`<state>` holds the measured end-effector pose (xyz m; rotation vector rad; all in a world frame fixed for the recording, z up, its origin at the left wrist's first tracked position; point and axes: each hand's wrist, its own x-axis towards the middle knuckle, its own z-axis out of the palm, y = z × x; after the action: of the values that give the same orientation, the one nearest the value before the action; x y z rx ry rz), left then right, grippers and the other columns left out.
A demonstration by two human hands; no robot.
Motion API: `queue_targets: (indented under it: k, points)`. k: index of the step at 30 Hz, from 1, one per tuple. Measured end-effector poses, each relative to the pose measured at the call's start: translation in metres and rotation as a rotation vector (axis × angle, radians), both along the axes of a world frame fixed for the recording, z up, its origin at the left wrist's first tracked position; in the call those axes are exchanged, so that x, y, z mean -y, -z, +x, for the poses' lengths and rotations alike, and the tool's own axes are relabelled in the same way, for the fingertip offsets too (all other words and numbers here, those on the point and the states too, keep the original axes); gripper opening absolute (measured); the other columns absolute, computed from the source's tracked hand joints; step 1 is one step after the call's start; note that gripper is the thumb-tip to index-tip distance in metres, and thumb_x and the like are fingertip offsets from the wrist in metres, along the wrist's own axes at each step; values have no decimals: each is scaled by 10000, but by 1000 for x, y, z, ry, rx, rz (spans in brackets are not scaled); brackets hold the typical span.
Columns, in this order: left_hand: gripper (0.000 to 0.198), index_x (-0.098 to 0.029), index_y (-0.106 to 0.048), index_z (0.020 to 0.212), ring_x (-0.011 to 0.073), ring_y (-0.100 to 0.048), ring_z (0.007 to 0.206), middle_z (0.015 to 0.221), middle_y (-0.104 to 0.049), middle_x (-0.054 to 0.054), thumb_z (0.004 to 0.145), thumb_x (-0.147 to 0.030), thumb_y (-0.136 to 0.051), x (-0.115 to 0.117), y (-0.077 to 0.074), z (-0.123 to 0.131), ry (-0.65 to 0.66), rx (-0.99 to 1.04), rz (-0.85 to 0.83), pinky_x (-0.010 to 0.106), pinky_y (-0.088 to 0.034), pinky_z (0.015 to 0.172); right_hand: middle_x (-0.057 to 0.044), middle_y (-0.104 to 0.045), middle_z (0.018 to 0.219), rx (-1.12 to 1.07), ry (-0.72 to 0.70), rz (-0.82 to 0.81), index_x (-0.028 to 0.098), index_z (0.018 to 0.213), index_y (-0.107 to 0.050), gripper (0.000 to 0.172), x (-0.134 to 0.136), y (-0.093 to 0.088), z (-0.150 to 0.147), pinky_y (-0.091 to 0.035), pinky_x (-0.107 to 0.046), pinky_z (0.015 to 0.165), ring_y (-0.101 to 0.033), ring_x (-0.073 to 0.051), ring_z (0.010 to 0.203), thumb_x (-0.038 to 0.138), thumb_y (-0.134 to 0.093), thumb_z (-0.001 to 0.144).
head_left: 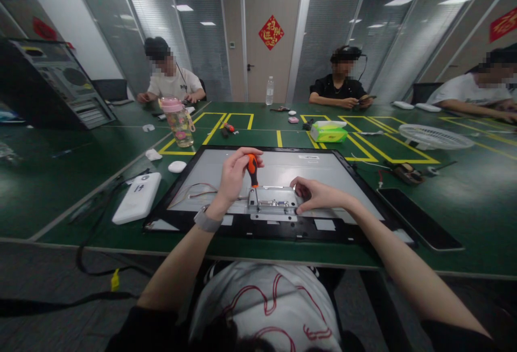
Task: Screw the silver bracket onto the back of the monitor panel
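Note:
A flat monitor panel lies face down on the green table, its black frame toward me. A small metal board cover sits at its near middle. My left hand is closed round an orange-and-black screwdriver, held upright with its tip on the left end of the metal cover. My right hand rests on the cover's right end, fingers bent and pressing on it. Thin wires run across the panel's left part.
A white power bank and cables lie to the left, a dark phone to the right. Farther off are a pink-lidded bottle, a green tissue pack, a white fan, a computer case. Three other people sit across the table.

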<state>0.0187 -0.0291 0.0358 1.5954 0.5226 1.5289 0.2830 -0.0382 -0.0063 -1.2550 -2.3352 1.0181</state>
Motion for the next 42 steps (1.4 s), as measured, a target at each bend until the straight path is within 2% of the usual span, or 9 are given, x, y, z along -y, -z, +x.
queue_targets:
  k: [5,10,14,21,26,29,34,39,42]
  points:
    - [179,-179,-720,893,96,-574,675,807,-628,19,865,-335,-635,-3,0,-4,-54,-80,52,219,-486,626,27,-485,805,2,0,-1,189,1070,-488,667,0,1,0,-384,-279,630,-477,-161,722,561,-814,622]
    - [263,-168,-691,1072,151,-668,833,924,-692,61,908,-335,-571,-3,-7,-9,174,-31,-109,282,-551,770,26,-489,799,17,6,-5,194,1083,-488,670,0,-1,-1,-385,-274,627,-477,-160,723,555,-817,624]
    - [319,-178,-655,1178,189,-677,928,1084,-693,102,911,-331,-570,-1,-7,-9,289,-35,-136,336,-569,815,26,-491,801,18,8,-9,195,1080,-484,659,0,-1,-1,-385,-270,626,-472,-155,718,538,-821,629]
    - [174,-215,-751,932,110,-580,771,888,-632,19,765,-265,-740,-2,-6,-6,17,-131,70,220,-505,695,26,-499,801,13,-3,14,196,1077,-494,661,-2,2,1,-392,-275,627,-485,-162,727,551,-821,624]
    - [324,-186,-699,1138,156,-634,849,985,-682,75,911,-313,-507,-4,-3,-6,170,-64,-18,295,-534,772,22,-503,805,17,4,8,195,1075,-490,663,-1,0,0,-392,-276,635,-485,-164,735,558,-817,626]
    - [333,-195,-666,1185,150,-645,817,955,-687,61,886,-314,-583,-3,-4,-7,146,-64,-31,291,-537,757,23,-503,798,19,6,3,194,1074,-489,670,0,-1,-1,-392,-280,633,-487,-168,731,566,-815,621]
    - [222,-211,-753,988,103,-563,720,878,-614,25,790,-305,-720,-2,-8,-12,8,-165,79,222,-492,651,15,-508,812,22,2,7,195,1073,-501,663,1,-4,-2,-399,-285,636,-494,-172,737,576,-807,626]
    - [344,-172,-715,1128,167,-648,819,948,-691,77,900,-347,-526,-6,-6,-15,220,-79,-35,299,-527,762,17,-502,809,25,1,5,201,1068,-494,645,1,-4,-1,-397,-279,639,-486,-171,742,558,-811,634]
    - [309,-178,-718,1109,147,-650,739,868,-691,49,893,-337,-563,-5,-5,-15,215,-74,-50,287,-531,730,19,-496,807,17,-1,3,196,1080,-489,657,0,-2,0,-390,-280,635,-485,-171,739,555,-812,635]
